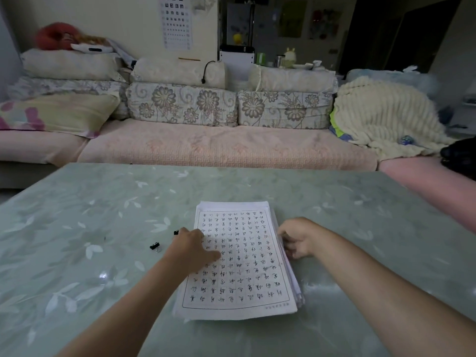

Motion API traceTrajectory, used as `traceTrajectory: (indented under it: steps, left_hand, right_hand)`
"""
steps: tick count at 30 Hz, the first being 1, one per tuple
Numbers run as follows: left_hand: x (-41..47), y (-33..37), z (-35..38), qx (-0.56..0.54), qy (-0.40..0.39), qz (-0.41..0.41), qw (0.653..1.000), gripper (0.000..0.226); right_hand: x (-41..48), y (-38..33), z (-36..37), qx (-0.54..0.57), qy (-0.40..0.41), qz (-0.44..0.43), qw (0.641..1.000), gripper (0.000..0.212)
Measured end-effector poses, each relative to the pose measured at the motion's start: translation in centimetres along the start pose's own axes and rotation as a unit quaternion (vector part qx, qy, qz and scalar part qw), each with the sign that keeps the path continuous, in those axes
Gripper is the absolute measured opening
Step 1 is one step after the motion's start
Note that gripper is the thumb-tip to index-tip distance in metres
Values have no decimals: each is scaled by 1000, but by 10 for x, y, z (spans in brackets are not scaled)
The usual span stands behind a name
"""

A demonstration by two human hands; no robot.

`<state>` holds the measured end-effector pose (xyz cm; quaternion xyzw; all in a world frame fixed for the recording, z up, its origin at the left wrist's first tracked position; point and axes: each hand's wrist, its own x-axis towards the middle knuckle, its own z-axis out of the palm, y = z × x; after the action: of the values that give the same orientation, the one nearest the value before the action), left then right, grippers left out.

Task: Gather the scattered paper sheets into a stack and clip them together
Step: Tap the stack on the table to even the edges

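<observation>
A stack of white paper sheets [239, 264] with handwritten characters in a grid lies on the green table [103, 215], its edges slightly uneven. My left hand [192, 247] rests on the stack's left side, thumb laid across the top sheet. My right hand [296, 238] is at the stack's right edge with its fingers curled against the sheet edges. A small black binder clip [155, 246] lies on the table left of the stack. A second black clip [176, 232] peeks out just beyond my left hand's fingers.
The table top is glassy with a pale leaf pattern. Behind its far edge runs a pink sofa [219, 148] with floral cushions and a cream blanket [381, 117] at the right.
</observation>
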<state>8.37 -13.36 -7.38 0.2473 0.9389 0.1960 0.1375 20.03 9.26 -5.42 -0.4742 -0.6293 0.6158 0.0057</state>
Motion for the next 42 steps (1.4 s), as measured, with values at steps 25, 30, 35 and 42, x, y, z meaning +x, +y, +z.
traceTrajectory:
  steps: [25, 30, 35, 42]
  left_hand:
    - [-3, 2, 4, 3, 17, -5, 1000, 82]
    - [-3, 5, 0, -100, 17, -33, 994, 99]
    - [2, 9, -30, -453, 7, -26, 891, 92]
    - [-18, 41, -73, -584, 141, 95, 794, 32]
  right_hand:
    - [-1, 2, 18, -75, -56, -62, 994, 41]
    - [-4, 6, 12, -70, -51, -117, 989, 48]
    - [-36, -17, 0, -15, -84, -295, 952, 43]
    - [-66, -35, -3, -32, 7, -461, 887, 50]
